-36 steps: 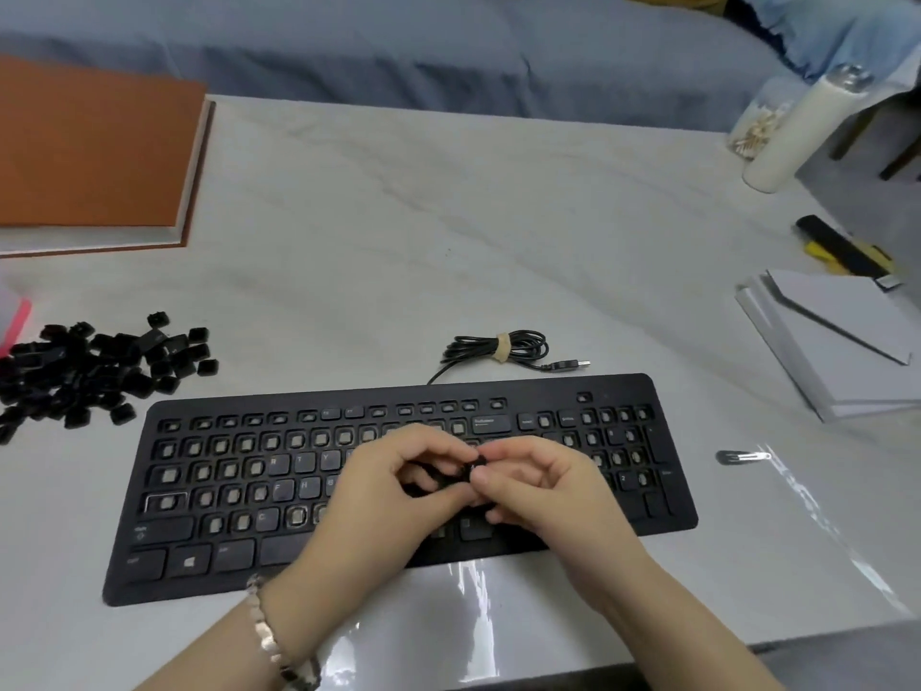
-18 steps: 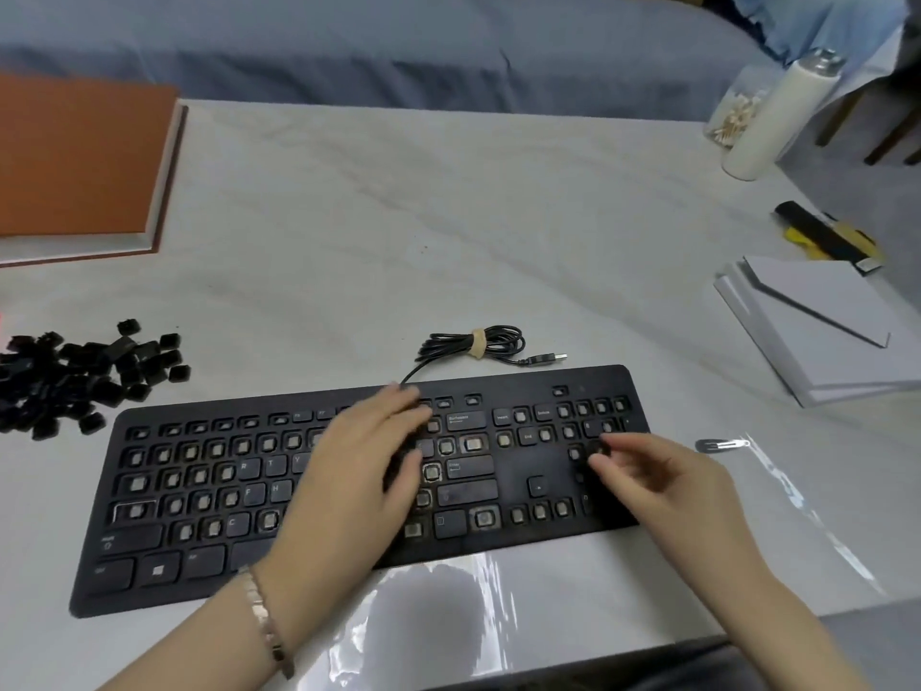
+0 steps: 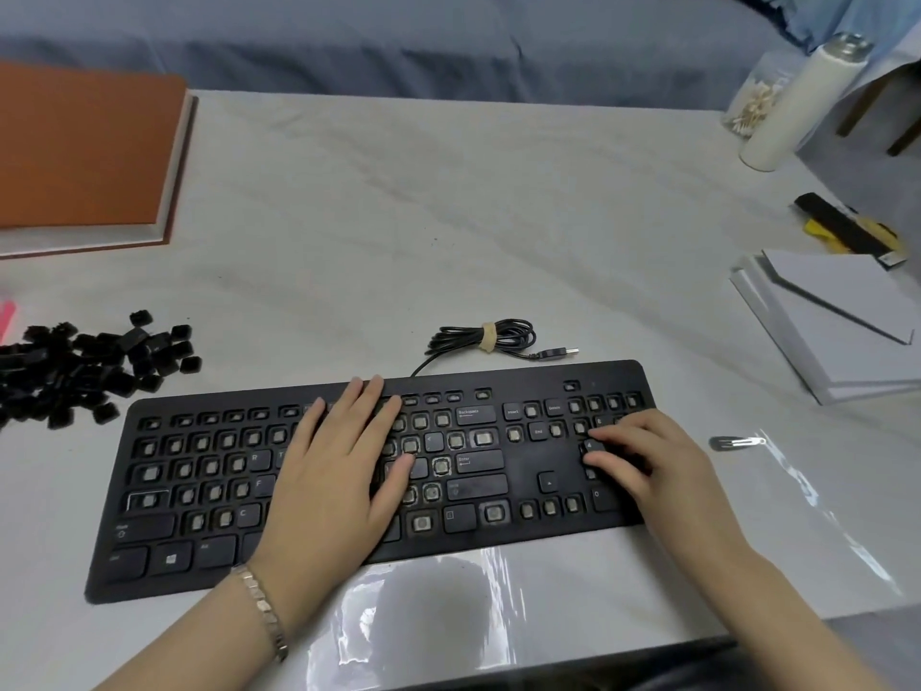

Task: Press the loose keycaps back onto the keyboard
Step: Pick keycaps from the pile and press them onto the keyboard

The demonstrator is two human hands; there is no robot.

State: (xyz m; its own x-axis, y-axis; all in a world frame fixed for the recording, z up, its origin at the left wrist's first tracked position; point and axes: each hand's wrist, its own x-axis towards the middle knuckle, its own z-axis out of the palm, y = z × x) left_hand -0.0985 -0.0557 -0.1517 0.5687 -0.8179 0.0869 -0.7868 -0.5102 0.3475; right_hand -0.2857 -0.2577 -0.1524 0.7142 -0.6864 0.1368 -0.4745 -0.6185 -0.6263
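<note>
Flat black plastic keyboard [image 3: 523, 471] lies near the pale marbled worktop's [image 3: 448, 231] 6 o'clock edge, with bare room at 12. A heap of glossy black loose keycaps [image 3: 84, 371] sits at 9 o'clock. The left hand [image 3: 339, 471] lies flat on the middle keys, grip slack. The right hand [image 3: 648, 461] curls over the numpad; I cannot tell its grip.

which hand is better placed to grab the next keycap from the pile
Left, probably. The pile of loose keycaps lies left of the keyboard, and the left hand rests flat on its middle, nearer. The right hand is at the far number pad.
</note>
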